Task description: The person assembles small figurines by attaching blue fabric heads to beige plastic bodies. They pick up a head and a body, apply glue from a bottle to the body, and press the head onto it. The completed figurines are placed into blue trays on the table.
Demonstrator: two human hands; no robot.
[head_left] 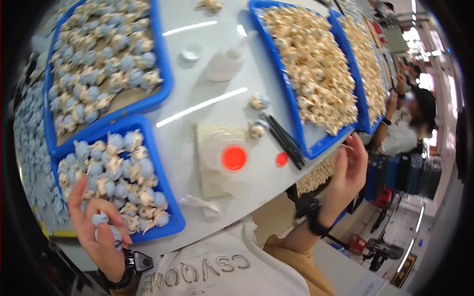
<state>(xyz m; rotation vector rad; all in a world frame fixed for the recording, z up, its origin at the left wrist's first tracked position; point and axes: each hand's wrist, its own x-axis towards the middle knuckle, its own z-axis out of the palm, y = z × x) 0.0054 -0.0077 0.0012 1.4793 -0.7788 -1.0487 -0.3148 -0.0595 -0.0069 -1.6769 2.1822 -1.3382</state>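
My left hand is over the near corner of a small blue tray. Its fingers curl around a couple of blue-grey rounded pieces. That tray is heaped with small cream figures with blue-grey parts. My right hand hovers by the near corner of a blue tray heaped with cream hollow pieces. Its fingers are bent and apart from the thumb, and I see nothing held.
Between the trays are a jar with bright red contents on a pad, black tweezers, two loose figures, a red disc, and a white bottle. A large blue tray stands far left. Another person sits at right.
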